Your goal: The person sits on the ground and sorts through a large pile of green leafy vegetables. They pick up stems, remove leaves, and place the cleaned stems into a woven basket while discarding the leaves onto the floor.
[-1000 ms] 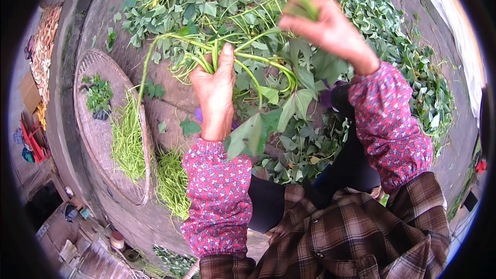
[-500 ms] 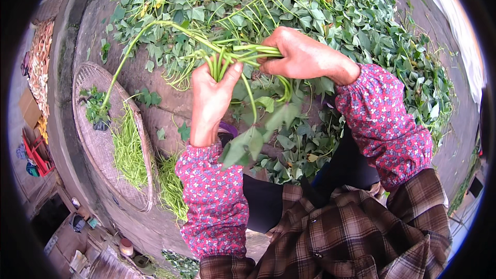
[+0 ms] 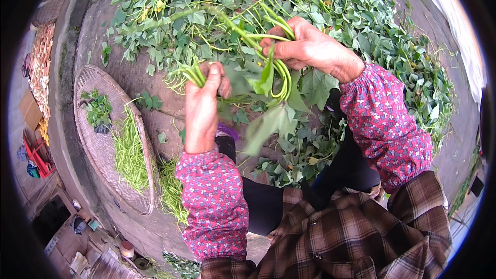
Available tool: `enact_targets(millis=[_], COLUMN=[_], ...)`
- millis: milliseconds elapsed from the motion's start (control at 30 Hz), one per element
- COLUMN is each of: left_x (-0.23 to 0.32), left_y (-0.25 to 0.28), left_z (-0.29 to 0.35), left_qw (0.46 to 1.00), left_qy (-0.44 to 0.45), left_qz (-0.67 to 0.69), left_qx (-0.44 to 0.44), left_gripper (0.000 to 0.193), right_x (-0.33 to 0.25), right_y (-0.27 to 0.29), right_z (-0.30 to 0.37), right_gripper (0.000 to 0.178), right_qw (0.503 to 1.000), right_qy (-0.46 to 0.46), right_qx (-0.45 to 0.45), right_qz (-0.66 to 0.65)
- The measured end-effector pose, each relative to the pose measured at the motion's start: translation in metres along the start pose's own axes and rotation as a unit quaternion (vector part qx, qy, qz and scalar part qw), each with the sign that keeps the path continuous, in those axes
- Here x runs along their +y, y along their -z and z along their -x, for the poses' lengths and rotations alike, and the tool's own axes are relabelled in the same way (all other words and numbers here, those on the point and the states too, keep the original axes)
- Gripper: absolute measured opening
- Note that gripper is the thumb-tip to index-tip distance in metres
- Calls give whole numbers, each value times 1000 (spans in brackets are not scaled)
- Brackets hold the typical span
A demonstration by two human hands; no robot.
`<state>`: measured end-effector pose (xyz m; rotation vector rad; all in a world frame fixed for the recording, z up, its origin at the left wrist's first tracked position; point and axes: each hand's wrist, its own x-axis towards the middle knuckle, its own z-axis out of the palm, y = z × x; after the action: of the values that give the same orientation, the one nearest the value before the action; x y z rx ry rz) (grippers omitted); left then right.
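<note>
Rough paving lies under a broad heap of matte, lobed leaves. Left of it, a woven oval tray holds slim, smooth stalks. Both hands have just drawn apart, so two handfuls now hang separate above the paving: the right hand grips looped, leafy stems, while the left hand is closed round a short, leafless-looking bunch.

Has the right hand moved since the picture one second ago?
Yes: the right hand has moved left, closer to the woven basket on the ground.
</note>
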<state>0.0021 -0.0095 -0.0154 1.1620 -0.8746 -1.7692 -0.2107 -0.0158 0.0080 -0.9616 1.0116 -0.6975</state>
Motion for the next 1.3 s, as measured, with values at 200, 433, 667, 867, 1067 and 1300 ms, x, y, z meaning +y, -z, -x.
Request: enact_targets(millis=[200,433,667,867,1067,1300], left_x=[-7,-5,3,-16,-21,-3], left_y=[-13,0,18,-6,0,14], left_z=[1,2,-3,-3,-11,-10], left_qw=[998,999,998,985,972,929], left_qy=[29,11,0,128,93,46], left_qz=[44,6,-10,106,202,349], left_qx=[-18,41,63,-49,-73,-109], left_gripper=[13,13,20,18,28,24], right_x=[3,0,5,24,11,-4], right_y=[-8,-19,-19,-31,-32,10], right_z=[-7,-14,-15,-25,-22,-23], right_gripper=[13,14,10,14,17,19], right_qw=[999,995,997,984,970,953], right_qy=[15,38,23,111,161,71], right_qx=[35,73,72,22,63,264], right_qz=[-34,-49,32,136,169,127])
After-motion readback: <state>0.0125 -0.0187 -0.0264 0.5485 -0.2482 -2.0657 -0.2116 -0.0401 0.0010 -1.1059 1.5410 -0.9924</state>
